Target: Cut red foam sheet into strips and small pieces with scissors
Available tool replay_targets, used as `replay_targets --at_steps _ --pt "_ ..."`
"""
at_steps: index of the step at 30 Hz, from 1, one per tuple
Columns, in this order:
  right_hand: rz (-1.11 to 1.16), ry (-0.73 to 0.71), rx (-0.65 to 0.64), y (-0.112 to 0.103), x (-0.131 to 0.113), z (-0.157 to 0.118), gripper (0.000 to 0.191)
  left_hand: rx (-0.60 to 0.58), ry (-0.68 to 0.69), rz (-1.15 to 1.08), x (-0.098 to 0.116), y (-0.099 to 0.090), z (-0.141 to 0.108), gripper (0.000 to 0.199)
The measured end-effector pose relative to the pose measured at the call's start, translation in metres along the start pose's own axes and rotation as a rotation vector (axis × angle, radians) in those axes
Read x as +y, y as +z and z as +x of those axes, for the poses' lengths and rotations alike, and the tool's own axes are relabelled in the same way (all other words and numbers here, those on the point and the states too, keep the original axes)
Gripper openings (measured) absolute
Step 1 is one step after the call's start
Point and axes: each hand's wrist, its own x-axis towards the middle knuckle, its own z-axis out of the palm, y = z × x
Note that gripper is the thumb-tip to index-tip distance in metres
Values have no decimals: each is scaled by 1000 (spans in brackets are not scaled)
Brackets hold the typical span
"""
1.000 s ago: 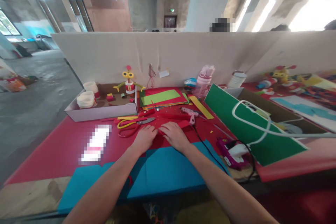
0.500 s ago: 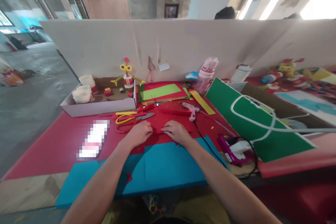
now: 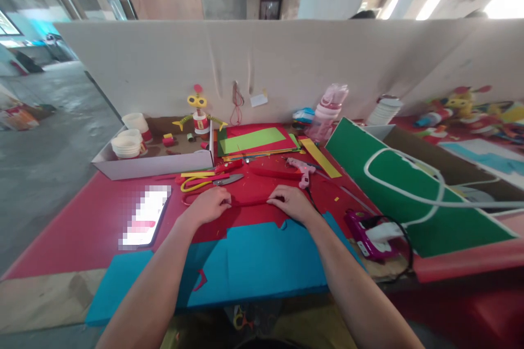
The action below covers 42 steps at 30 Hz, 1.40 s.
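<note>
A narrow red paper strip stretches level between my two hands, just above the red-covered tabletop. My left hand pinches its left end, fingers closed. At the other end, my right hand grips it between thumb and fingers. Scissors with yellow handles lie beyond my left hand, their blades pointing right. A red loop handle is partly covered by that hand. Beyond my right hand rests a pink glue gun, beside another long red strip. Blue sheets lie beneath my forearms.
A lit phone lies at left. Behind it, a shallow box holds paper cups and a paper-cup figure. Stacked coloured paper sits at the back. On the right are a purple power strip, a green board and cables.
My right hand has moved right, away from my left, and more of the red strip shows between them. The view has shifted slightly.
</note>
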Motion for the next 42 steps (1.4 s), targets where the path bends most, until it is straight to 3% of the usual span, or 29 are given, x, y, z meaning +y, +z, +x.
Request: replay_targets --at_steps 5,10,14,17,22,27,33,42 --pt "-90 109 -16 -7 10 3 18 -42 -113 30 -11 -3 -3 16" --pt "-116 162 -47 -21 22 -2 14 -67 -116 10 -18 -8 -7 3" --pt "-226 51 -24 -11 -4 4 12 -99 -81 -16 -17 -13 -9 7" --pt "-206 -54 -108 6 -25 15 10 -117 -90 8 -13 -12 -9 8" --pt "-195 -18 -106 19 -31 24 12 13 -34 78 4 0 -1 11" --pt "-155 11 -122 14 -27 20 13 -11 60 55 12 7 5 13" --pt "-108 60 -137 13 -26 21 18 -24 -2 9 12 6 6 21" --pt "-414 243 -285 6 -52 31 19 -23 -190 308 34 12 9 23"
